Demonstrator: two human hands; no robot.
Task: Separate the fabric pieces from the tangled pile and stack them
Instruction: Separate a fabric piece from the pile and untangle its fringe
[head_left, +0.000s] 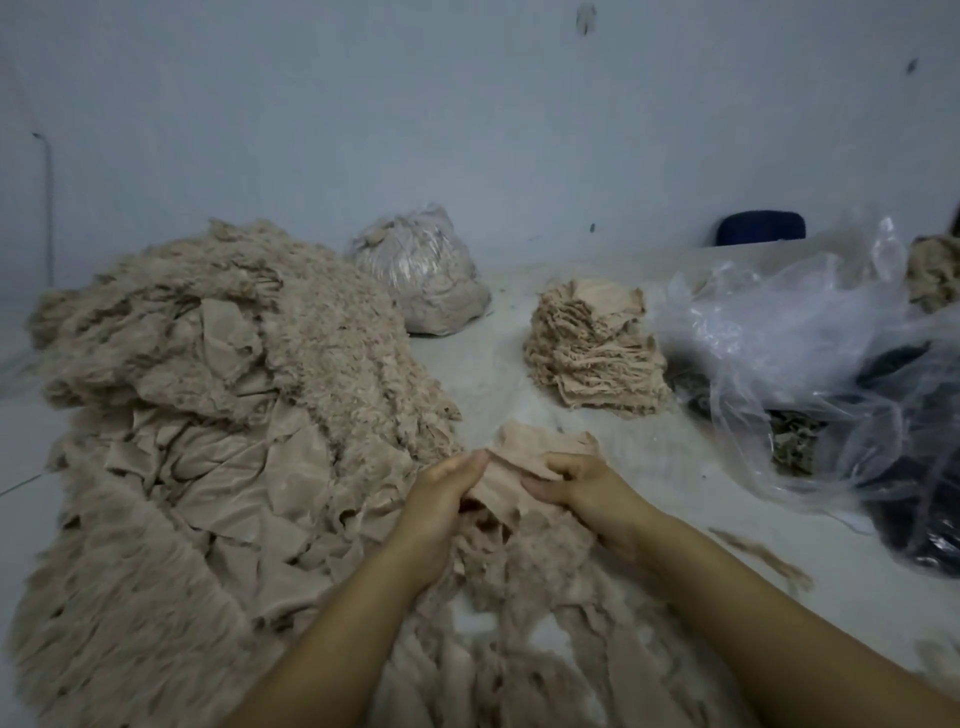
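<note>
Head view, both hands (519, 488) gripping fabric piece (540, 447), tied plastic bag (421, 270) stuffed with fabric

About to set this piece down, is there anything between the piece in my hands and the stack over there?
Nothing visible blocks it. The fabric piece, held by both hands, has only bare floor between it and the stack.

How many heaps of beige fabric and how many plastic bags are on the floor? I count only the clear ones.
Beige fabric heaps: 2, the tangled pile and the neat stack
Plastic bags: 2, the filled bag and the crumpled bag
Total: 4
</note>
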